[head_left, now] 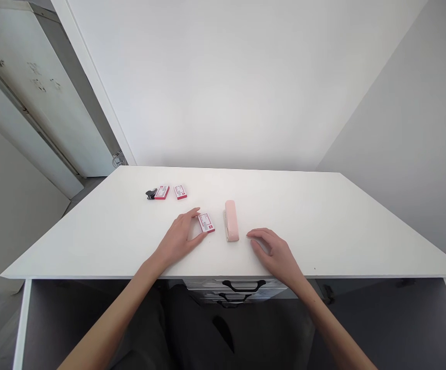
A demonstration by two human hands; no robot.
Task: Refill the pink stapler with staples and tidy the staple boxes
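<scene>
My left hand (181, 234) is on the white desk, with thumb and fingers at opposite edges of a small red-and-white box (206, 222) lying flat. Just right of that box stands a pink stapler (231, 221), lengthwise away from me and touched by neither hand. My right hand (271, 249) rests on the desktop to the right of the stapler, fingers curved, thumb apart, nothing in it. Farther back on the left lie two similar boxes, one box (162, 192) beside a black clip-like object (151, 193) and another box (180, 192) a little to its right.
The white desk (323, 221) meets a white wall (223, 92) at the back. Drawers with black handles (244, 286) are under its front edge, above my legs. A pale cabinet or door panel (49, 87) stands at the far left.
</scene>
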